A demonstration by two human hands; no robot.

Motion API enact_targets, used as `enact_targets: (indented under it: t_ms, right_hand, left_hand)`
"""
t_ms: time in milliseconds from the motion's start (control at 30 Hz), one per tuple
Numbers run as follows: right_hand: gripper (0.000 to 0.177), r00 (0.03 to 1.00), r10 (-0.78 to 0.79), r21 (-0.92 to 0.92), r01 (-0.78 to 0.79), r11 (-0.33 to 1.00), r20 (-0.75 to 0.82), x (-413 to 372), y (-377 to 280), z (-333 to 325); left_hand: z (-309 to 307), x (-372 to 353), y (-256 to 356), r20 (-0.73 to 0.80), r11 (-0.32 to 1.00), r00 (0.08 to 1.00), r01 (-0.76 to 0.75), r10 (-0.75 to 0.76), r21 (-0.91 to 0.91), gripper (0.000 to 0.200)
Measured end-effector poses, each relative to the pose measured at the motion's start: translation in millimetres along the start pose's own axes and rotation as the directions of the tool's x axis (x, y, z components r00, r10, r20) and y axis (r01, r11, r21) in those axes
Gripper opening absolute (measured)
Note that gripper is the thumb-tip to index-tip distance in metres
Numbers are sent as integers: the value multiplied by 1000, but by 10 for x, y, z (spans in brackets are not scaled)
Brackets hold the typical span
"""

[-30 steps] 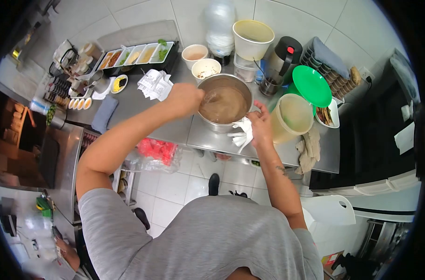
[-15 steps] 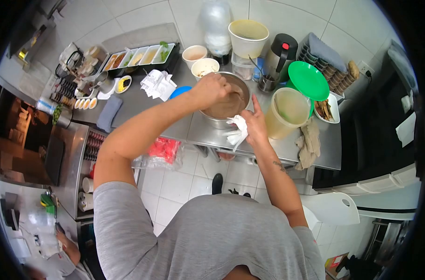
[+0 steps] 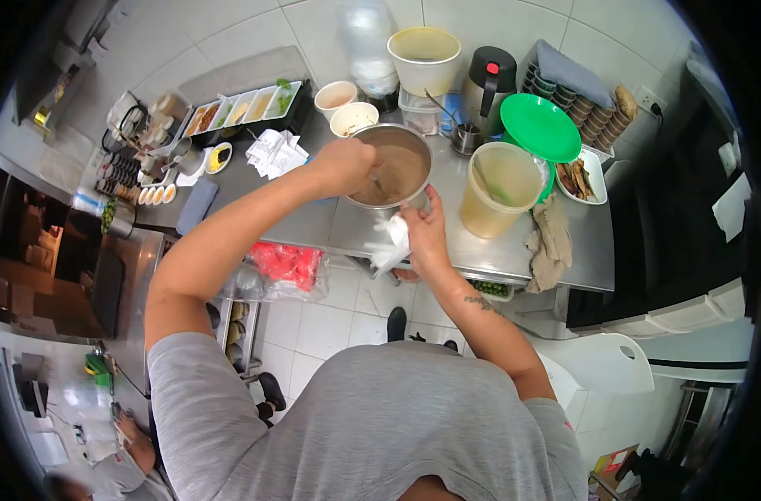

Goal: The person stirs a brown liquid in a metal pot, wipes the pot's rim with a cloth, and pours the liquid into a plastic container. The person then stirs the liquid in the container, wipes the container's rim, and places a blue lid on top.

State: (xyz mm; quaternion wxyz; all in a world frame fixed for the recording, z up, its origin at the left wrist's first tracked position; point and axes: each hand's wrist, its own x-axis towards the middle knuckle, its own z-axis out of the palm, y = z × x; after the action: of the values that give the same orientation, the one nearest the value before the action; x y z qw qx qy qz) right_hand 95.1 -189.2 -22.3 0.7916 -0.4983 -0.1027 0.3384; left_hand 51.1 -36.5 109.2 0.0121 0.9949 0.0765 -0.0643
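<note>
A metal pot [image 3: 420, 159] of brown liquid [image 3: 401, 163] stands at the table's front edge. My left hand [image 3: 347, 167] is closed in a fist over its left side. A thin utensil seems to run from that fist into the liquid, but its kind is hidden. At the pot's near right side is my right hand [image 3: 425, 230], its fingers against the rim and a crumpled white paper towel [image 3: 390, 244] in its grip. Close by on the right, a cloudy plastic tub [image 3: 489, 209] holds a utensil.
Behind the pot are two white bowls [image 3: 354, 119], a white bucket [image 3: 424, 63] and a black-topped flask [image 3: 489, 79]. To the right lie a green lid [image 3: 541, 127] and a beige cloth [image 3: 550, 242]. Crumpled receipts [image 3: 276, 153] and a condiment tray [image 3: 247, 108] occupy the left.
My left fist has moved from over the pot's middle to its left side, lower. My right hand still holds the paper towel at the rim. The whole view has shifted slightly.
</note>
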Motion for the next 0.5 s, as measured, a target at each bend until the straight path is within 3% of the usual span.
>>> enact_targets:
  t_ms: [100,167,200,300,400,467,500]
  right_hand:
    - [44,1000,18,20,-18,1000,13,78,57,-130]
    - [27,1000,-21,102,20,995,8,254,62,-258]
    - [28,999,-44,44,45,998,-25,355,29,-287]
    - [26,993,-94,-104,86,991,-74,656,-111,-301]
    - [24,996,71,-86,-66,994,56,666,-292,-259]
    - [25,995,75,-150,-64,987,66,664,-297,-258]
    - [25,994,80,-181,-66,981,69,653,-284,-265]
  left_hand:
    - [-111,109,76,-256,980,948,-163,188,116,16]
    - [-194,201,42,-318,910,874,-266,367,318,17]
    - [-217,243,9,-333,857,826,-303,455,417,17]
    - [-207,301,-122,-234,800,857,-283,458,529,17]
    - [-194,225,-223,-124,804,938,-203,323,558,17]
    - [-282,136,-139,78,874,996,-76,44,480,18]
    - [-354,75,-62,189,893,978,-2,-93,450,18]
